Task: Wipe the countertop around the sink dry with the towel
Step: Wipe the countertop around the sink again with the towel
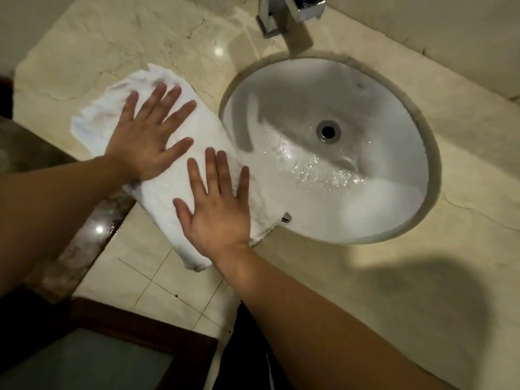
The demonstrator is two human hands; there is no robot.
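A white towel (166, 198) lies folded on the beige marble countertop (112, 46), left of the round white sink (374, 220). Its right edge reaches the sink's rim, and its near end hangs over the counter's front edge. My left hand (146, 139) presses flat on the towel's far half with fingers spread. On the near half, close to the sink, my right hand (216, 209) presses flat too, fingers straight. Water drops glisten inside the basin around the drain (328, 131).
A chrome tap (281, 15) stands behind the sink at the top. The counter's dark polished front edge (92, 229) runs down the left. Beyond it lie a tiled floor (157, 282) and a dark wooden frame (140, 330). Bare counter extends right of the sink.
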